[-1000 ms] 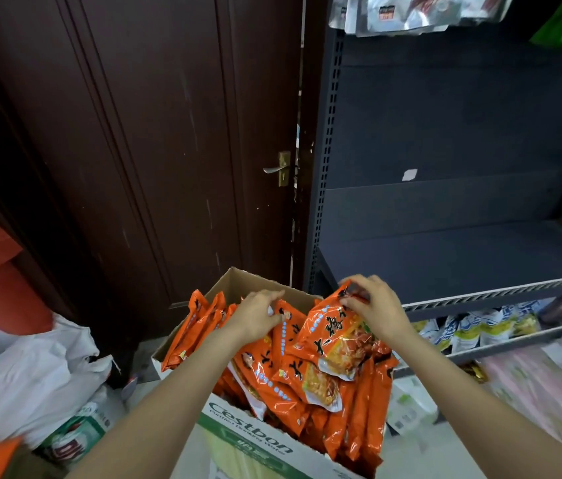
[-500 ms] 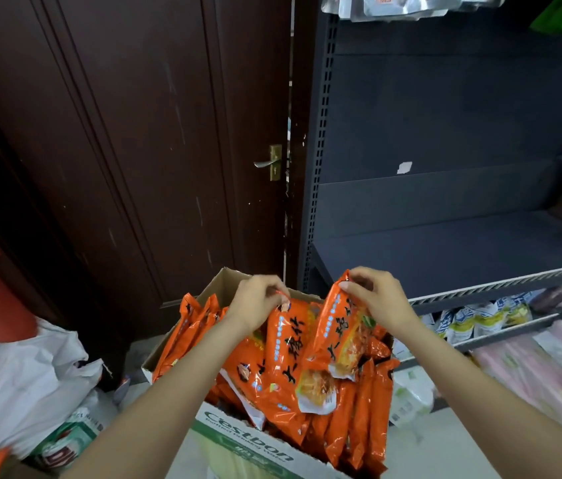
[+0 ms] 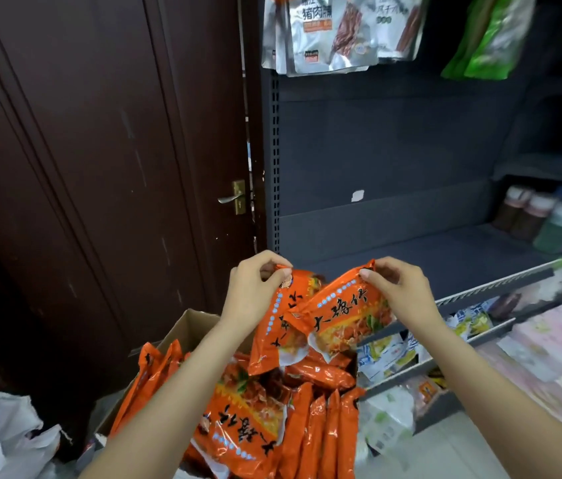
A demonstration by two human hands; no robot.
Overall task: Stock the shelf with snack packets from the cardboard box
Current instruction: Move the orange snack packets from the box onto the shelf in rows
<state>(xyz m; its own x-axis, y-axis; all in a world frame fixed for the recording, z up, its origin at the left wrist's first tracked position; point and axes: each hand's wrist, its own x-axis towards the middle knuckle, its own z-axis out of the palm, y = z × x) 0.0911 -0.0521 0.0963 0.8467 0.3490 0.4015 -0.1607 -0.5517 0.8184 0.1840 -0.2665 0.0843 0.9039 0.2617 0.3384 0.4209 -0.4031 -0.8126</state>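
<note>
Above the box (image 3: 186, 326), two packets (image 3: 338, 319) hanging lengthwise.

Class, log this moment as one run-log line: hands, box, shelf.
left hand pinches orange packet | right hand pinches second packet | both above cardboard box | dark shelf not yet stocked

silver pouch (image 3: 310, 32): "猪肉脯" | orange snack packet (image 3: 338, 316): large black brush characters, not clearly legible

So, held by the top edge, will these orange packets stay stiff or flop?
Probably flop: both packets hang and crease below the hands' pinch. Glossy film looks slippery. Likely light, since fingertips alone lift them.
</note>
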